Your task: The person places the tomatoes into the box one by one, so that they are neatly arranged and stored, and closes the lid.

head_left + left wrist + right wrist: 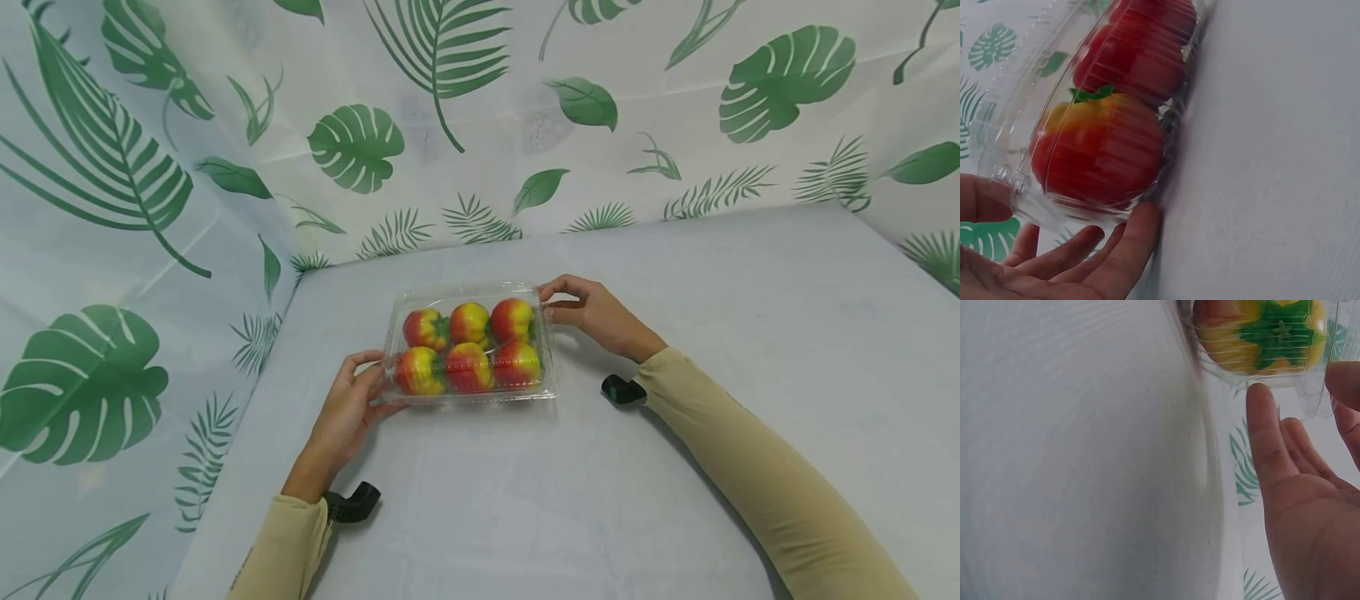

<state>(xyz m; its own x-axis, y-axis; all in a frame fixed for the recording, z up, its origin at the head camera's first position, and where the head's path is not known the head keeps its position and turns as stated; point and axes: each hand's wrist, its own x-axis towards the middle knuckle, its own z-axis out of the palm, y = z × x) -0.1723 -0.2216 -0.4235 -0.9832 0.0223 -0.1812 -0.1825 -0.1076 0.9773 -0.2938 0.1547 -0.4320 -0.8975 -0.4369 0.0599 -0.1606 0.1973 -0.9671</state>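
A clear plastic clamshell box lies on the table with two rows of red-and-yellow fruits inside. One fruit shows a star-shaped green leafy top through the plastic. My left hand holds the box's left end; in the left wrist view one digit is on the rim and a fingertip touches low on the wall. At the far right corner, my right hand pinches the rim, with another fingertip close under the side wall.
A pale grey cloth covers the table. Behind and to the left hang white sheets printed with green leaves. Black wrist cameras are worn on both wrists, over beige sleeves.
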